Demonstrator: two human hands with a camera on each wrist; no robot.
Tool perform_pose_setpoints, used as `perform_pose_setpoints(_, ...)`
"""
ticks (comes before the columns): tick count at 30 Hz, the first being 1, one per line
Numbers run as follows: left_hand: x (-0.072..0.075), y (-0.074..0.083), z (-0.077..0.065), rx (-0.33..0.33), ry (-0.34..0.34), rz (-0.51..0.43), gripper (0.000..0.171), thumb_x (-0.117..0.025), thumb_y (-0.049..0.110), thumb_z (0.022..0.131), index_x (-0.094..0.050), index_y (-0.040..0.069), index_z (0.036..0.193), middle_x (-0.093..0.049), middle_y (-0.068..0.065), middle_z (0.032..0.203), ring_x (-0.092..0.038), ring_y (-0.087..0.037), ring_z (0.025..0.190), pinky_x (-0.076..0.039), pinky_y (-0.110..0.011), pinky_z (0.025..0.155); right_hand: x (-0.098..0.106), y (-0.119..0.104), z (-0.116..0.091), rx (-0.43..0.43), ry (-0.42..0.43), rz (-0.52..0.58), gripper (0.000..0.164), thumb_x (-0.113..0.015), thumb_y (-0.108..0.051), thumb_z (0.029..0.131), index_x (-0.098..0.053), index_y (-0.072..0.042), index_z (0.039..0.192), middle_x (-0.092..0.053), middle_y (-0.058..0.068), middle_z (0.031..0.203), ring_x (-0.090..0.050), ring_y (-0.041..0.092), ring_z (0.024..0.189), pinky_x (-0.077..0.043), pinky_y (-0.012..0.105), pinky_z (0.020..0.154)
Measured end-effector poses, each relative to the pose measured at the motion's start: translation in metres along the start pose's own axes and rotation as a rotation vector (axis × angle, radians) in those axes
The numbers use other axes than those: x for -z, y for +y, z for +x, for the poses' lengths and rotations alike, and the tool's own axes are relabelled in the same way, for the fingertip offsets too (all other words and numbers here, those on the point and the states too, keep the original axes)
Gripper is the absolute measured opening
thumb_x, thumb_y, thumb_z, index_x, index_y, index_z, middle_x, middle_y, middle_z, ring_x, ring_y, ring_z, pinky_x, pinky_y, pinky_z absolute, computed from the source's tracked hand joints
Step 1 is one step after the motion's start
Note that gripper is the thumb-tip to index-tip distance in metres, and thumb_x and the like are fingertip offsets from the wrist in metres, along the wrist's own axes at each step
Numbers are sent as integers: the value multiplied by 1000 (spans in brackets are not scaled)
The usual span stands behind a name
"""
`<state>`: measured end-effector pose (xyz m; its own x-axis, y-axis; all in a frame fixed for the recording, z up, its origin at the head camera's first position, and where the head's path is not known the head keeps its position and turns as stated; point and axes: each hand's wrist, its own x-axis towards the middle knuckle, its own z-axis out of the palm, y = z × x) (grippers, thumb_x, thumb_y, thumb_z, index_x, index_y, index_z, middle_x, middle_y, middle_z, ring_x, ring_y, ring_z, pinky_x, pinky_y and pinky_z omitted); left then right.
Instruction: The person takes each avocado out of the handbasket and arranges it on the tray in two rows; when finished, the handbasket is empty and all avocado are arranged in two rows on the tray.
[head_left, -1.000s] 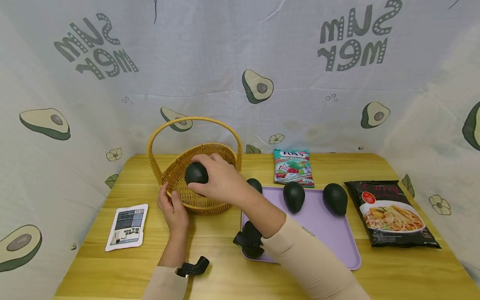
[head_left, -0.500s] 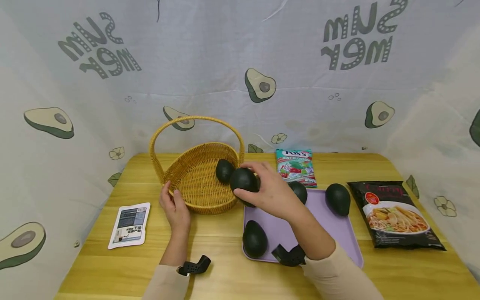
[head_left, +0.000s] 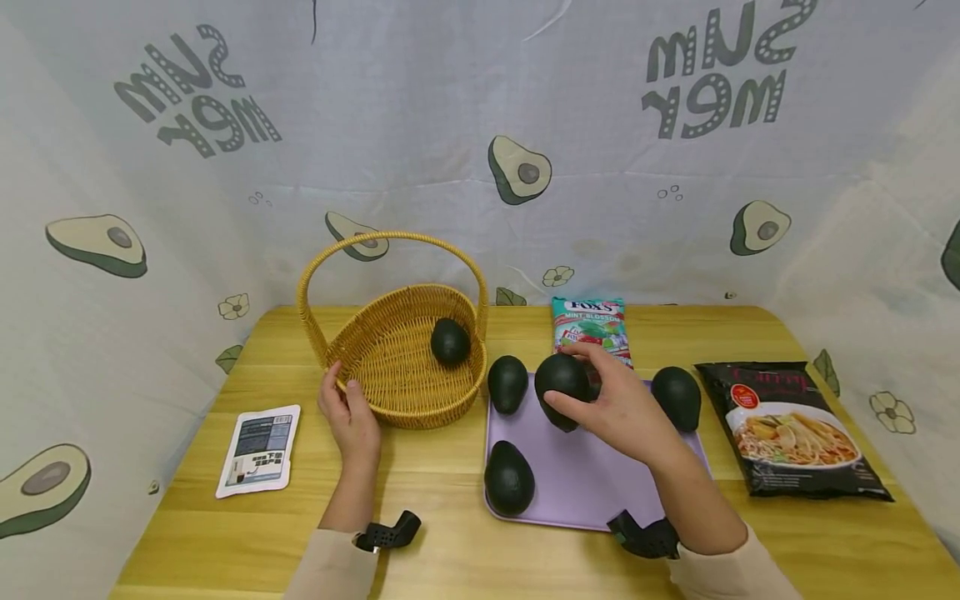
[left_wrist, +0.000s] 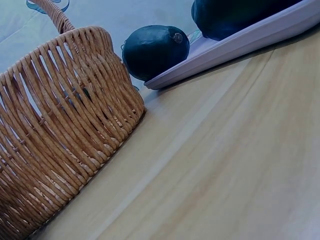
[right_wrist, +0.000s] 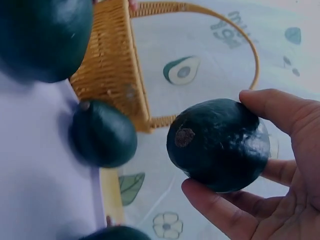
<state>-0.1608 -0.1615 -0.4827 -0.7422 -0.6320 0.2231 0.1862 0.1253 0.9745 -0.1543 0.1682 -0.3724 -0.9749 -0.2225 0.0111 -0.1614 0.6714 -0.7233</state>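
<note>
My right hand (head_left: 615,408) holds a dark green avocado (head_left: 561,385) above the lilac tray (head_left: 592,492), thumb on one side and fingers on the other. The right wrist view shows the stem scar on this avocado (right_wrist: 217,145). At the left, my left hand (head_left: 351,425) grips the near-left rim of the wicker basket (head_left: 408,417), which has a tall arched handle. One avocado (head_left: 450,342) lies inside the basket at its right. On the tray are an avocado (head_left: 507,385) at the back left, another (head_left: 509,479) at the front left and one (head_left: 677,398) at the back right.
A teal candy bag (head_left: 591,321) lies behind the tray, partly covered by my right hand. To the tray's right is a black noodle packet (head_left: 791,429). A white pouch (head_left: 258,452) lies left of my left hand. A printed cloth (head_left: 420,150) hangs behind the table.
My right hand has carried its avocado from over the basket rightward to over the tray. The avocado inside the basket has come into clear view. My left hand keeps its place on the rim.
</note>
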Motion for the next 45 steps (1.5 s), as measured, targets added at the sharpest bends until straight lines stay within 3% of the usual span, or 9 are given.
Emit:
perform_pose_setpoints(5,-1,16,-5,13,-10,-4,43,-38,9,107,-38,-2,149,-26,-24,156,-28,-42,145,-21,-55,120,7,13,-9,-25,-10,-27,71,-76,-53,87,-50,-18,144,-60,13,139,-61,39,119,-56,48,84)
perform_pose_setpoints(14,1,-14,4,16,-1,28,44,-40,14,107,-41,9,151,-29,-17,157,-30,-36,146,-23,-53,121,14,29,-24,-42,-90,-100,67,-77,-51,87,-56,-21,142,-62,18,136,-65,35,109,-56,43,77)
perform_pose_setpoints(20,2,-17,4,16,-8,32,43,-44,15,106,-43,14,150,-32,-15,155,-32,-33,145,-24,-51,121,20,37,-30,-50,-189,-77,63,-75,-54,87,-59,-25,141,-61,18,140,-66,26,103,-52,36,74)
perform_pose_setpoints(25,2,-18,5,12,-3,45,43,-42,17,107,-43,14,150,-32,-15,155,-32,-32,144,-25,-49,120,20,43,-30,-57,-315,-10,60,-79,-48,86,-60,-22,137,-62,17,133,-62,25,99,-51,37,75)
perform_pose_setpoints(33,3,-18,5,-4,5,57,42,-43,17,107,-44,11,149,-33,-16,154,-31,-29,144,-25,-46,118,16,52,-32,-56,-487,45,53,-81,-38,86,-59,-21,131,-63,14,121,-59,18,72,-44,30,65)
perform_pose_setpoints(35,3,-18,5,-4,4,57,42,-43,17,107,-44,11,149,-32,-16,155,-30,-29,145,-25,-45,118,16,53,-32,-45,-499,27,54,-80,-39,86,-58,-21,132,-63,13,121,-58,17,73,-44,30,65)
perform_pose_setpoints(42,4,-18,5,17,-3,45,42,-43,19,108,-44,14,150,-31,-14,157,-28,-28,147,-22,-47,122,16,57,-31,-2,-476,-67,52,-78,-47,86,-63,-25,131,-67,6,122,-58,23,109,-48,38,84)
perform_pose_setpoints(45,4,-18,4,22,-4,42,43,-43,19,108,-43,15,150,-31,-14,157,-28,-29,147,-22,-44,122,15,59,-31,-15,-485,-92,51,-79,-47,85,-63,-26,129,-68,4,119,-58,21,103,-47,39,82)
